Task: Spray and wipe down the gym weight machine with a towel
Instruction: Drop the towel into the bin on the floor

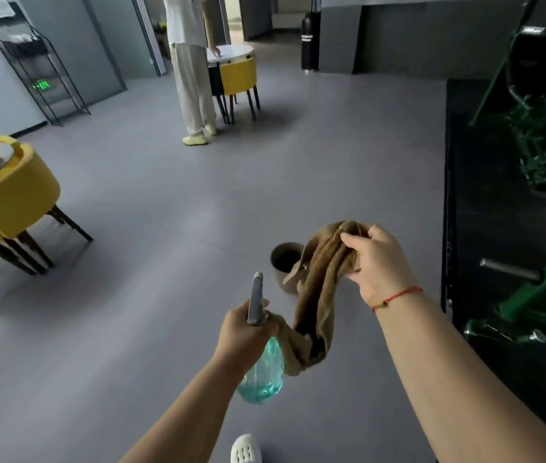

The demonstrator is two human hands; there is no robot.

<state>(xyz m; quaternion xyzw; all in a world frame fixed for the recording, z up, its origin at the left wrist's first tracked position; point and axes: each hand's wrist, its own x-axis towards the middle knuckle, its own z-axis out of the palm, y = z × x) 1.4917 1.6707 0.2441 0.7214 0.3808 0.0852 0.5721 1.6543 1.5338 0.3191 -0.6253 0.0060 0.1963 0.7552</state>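
My left hand (244,332) grips the neck of a clear teal spray bottle (264,375) with a grey nozzle, held low in front of me. One end of a brown towel (318,289) is also caught in that hand. My right hand (378,262) pinches the towel's upper end, and the cloth hangs in a loop between both hands. The green weight machine (532,289) stands at the right on a black mat (485,208), apart from both hands.
A small grey pot (284,265) sits on the grey floor just beyond the towel. Yellow chairs (14,195) stand at the left. A person in light clothes (191,71) stands by a round table (231,52) at the back. A black punching bag (310,38) stands far back.
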